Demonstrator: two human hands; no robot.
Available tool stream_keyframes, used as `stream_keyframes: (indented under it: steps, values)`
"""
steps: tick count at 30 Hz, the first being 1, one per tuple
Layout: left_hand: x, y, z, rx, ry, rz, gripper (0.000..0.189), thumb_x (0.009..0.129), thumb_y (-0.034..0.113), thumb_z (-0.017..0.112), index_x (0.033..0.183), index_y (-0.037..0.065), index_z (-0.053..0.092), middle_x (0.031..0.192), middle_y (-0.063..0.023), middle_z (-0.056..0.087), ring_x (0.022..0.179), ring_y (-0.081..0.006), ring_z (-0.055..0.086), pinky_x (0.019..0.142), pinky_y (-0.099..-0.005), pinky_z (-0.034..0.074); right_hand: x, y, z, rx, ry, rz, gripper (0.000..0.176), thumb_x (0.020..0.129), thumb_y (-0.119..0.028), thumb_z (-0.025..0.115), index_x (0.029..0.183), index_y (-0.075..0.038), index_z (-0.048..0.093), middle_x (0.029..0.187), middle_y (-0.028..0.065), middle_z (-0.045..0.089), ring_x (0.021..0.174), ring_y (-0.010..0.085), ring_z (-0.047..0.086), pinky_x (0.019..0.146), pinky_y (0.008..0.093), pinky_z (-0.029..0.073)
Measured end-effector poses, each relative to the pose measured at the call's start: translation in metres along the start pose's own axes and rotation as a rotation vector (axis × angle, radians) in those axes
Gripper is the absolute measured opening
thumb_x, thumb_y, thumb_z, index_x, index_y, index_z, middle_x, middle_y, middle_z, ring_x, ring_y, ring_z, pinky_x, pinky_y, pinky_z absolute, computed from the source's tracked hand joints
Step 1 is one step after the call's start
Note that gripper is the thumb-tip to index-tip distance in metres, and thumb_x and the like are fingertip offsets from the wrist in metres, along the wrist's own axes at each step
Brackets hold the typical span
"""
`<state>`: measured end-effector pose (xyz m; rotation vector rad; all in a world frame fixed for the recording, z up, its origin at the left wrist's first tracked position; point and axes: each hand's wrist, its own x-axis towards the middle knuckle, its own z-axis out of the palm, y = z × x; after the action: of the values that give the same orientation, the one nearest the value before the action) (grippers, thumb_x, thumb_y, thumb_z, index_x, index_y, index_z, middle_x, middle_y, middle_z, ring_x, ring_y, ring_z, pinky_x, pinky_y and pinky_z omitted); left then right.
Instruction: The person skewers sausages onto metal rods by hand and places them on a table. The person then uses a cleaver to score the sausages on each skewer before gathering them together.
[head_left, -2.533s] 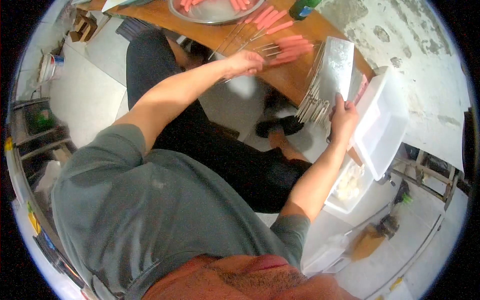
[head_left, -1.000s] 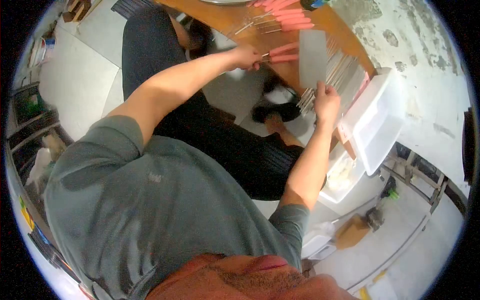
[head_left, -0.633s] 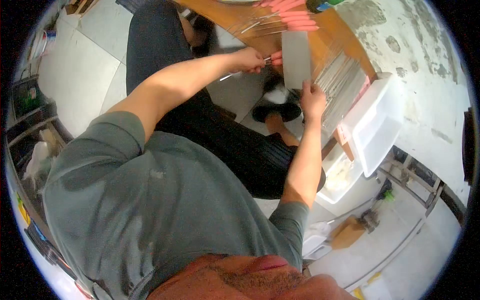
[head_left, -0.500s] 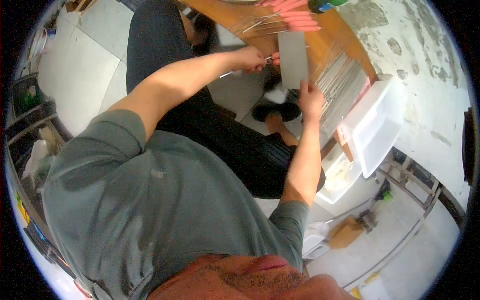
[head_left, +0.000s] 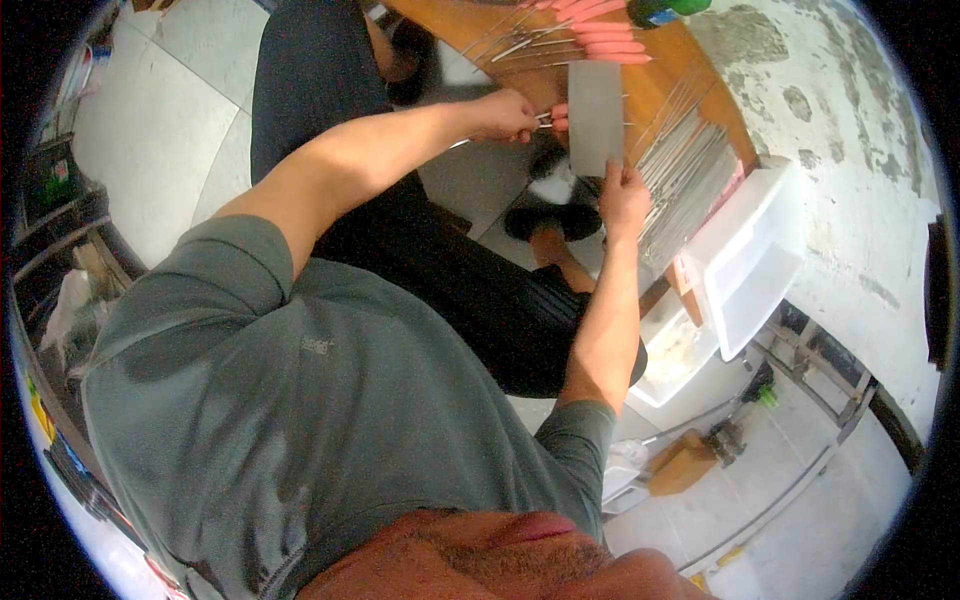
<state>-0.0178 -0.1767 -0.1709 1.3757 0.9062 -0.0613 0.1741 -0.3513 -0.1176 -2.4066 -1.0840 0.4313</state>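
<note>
My left hand [head_left: 510, 117] is closed round thin metal skewers [head_left: 544, 121]. Small pink sausage pieces [head_left: 560, 118] are on them, just left of a flat grey rectangular blade [head_left: 595, 115]. The blade hides what lies behind it, though thin tips show past its right edge. My right hand [head_left: 623, 203] grips the blade at its lower end. Above the blade, pink sausages [head_left: 612, 47] with skewers lie side by side on a wooden table [head_left: 690, 55].
Many bare metal skewers [head_left: 682, 170] lie right of my right hand. Beyond them stand a white bin [head_left: 755, 255] and a lower white container [head_left: 675, 360]. A green bottle [head_left: 668, 10] is near the wall. A brown box [head_left: 683, 463] sits at lower right.
The blade has shifted slightly right and stands more upright in view. My left hand and the skewers have moved slightly right. The sausage pieces show more clearly beside the blade.
</note>
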Motion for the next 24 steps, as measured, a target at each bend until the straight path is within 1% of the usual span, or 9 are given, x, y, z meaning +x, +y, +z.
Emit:
stream_keyframes:
  steps: [4,6,7,10,13,16,19,22,24]
  values:
    - [0.0,0.002,-0.002,0.002,-0.015,-0.025,0.017,0.083,0.018,0.066,0.077,0.003,0.068,0.068,-0.0044,0.064,0.054,-0.0123,0.055,0.048,-0.0283,0.042,0.002,0.001,0.003,-0.013,-0.01,0.02,0.041,0.093,-0.038,0.059,0.096,0.001,0.069,0.088,0.0272,0.067,0.087,0.0449,0.065,0.078,0.0478,0.051]
    - [0.004,-0.003,-0.002,0.035,-0.021,-0.008,0.021,0.084,0.025,0.064,0.079,0.005,0.069,0.069,-0.0037,0.066,0.057,-0.0147,0.058,0.054,-0.032,0.047,0.001,-0.002,0.002,-0.034,0.002,-0.012,0.041,0.093,-0.039,0.059,0.094,0.001,0.069,0.088,0.0272,0.067,0.087,0.0451,0.065,0.078,0.048,0.051]
    - [0.006,-0.005,-0.002,0.052,-0.023,0.0,0.023,0.084,0.028,0.063,0.081,0.006,0.07,0.07,-0.0034,0.066,0.059,-0.0159,0.059,0.057,-0.0339,0.049,0.0,-0.001,0.001,-0.067,-0.032,-0.001,0.041,0.093,-0.039,0.059,0.094,0.001,0.069,0.088,0.0271,0.067,0.087,0.0451,0.065,0.078,0.0481,0.051]
    - [0.005,-0.003,-0.001,0.06,-0.016,-0.007,0.023,0.084,0.028,0.063,0.079,0.007,0.069,0.069,-0.0037,0.066,0.061,-0.016,0.059,0.059,-0.0351,0.049,-0.008,0.004,-0.008,-0.141,-0.113,0.019,0.041,0.093,-0.04,0.059,0.094,0.0,0.069,0.087,0.0268,0.066,0.087,0.0448,0.064,0.078,0.0484,0.05]
    - [-0.008,0.009,0.001,-0.044,0.048,-0.045,0.016,0.084,0.017,0.065,0.076,0.003,0.067,0.067,-0.0037,0.063,0.057,-0.013,0.055,0.051,-0.0284,0.044,-0.015,0.007,-0.015,-0.136,-0.133,0.039,0.041,0.093,-0.04,0.059,0.095,-0.001,0.069,0.087,0.0265,0.067,0.088,0.0447,0.064,0.077,0.0486,0.05]
    - [0.001,0.004,-0.003,0.139,0.001,-0.013,0.018,0.084,0.02,0.065,0.077,0.004,0.068,0.067,-0.0031,0.062,0.057,-0.0132,0.055,0.052,-0.0292,0.044,-0.009,0.011,-0.013,-0.09,-0.083,0.066,0.04,0.093,-0.039,0.06,0.093,0.0,0.068,0.087,0.0262,0.067,0.087,0.0447,0.064,0.077,0.0489,0.05]
    - [0.002,0.001,-0.005,0.156,-0.001,0.011,0.027,0.087,0.033,0.061,0.081,0.008,0.07,0.069,-0.0041,0.066,0.061,-0.0158,0.059,0.059,-0.0363,0.049,-0.001,0.003,-0.009,-0.071,-0.017,0.046,0.039,0.093,-0.039,0.06,0.091,0.0,0.068,0.086,0.0262,0.067,0.086,0.0447,0.065,0.077,0.0493,0.05]
    - [0.002,0.004,-0.006,0.071,0.01,-0.064,0.019,0.085,0.024,0.065,0.08,0.005,0.069,0.066,-0.0018,0.061,0.057,-0.0131,0.054,0.051,-0.0297,0.043,-0.004,-0.002,-0.016,-0.132,-0.043,0.022,0.04,0.092,-0.039,0.061,0.091,0.0,0.068,0.085,0.0264,0.067,0.086,0.0449,0.065,0.076,0.0492,0.05]
    - [0.014,-0.005,-0.006,0.075,0.009,-0.069,0.019,0.085,0.023,0.065,0.08,0.005,0.068,0.066,-0.0019,0.061,0.055,-0.0128,0.053,0.049,-0.0296,0.041,-0.008,0.003,-0.024,-0.192,-0.099,0.024,0.04,0.092,-0.04,0.061,0.092,0.0,0.068,0.085,0.0266,0.067,0.085,0.045,0.064,0.076,0.0487,0.05]
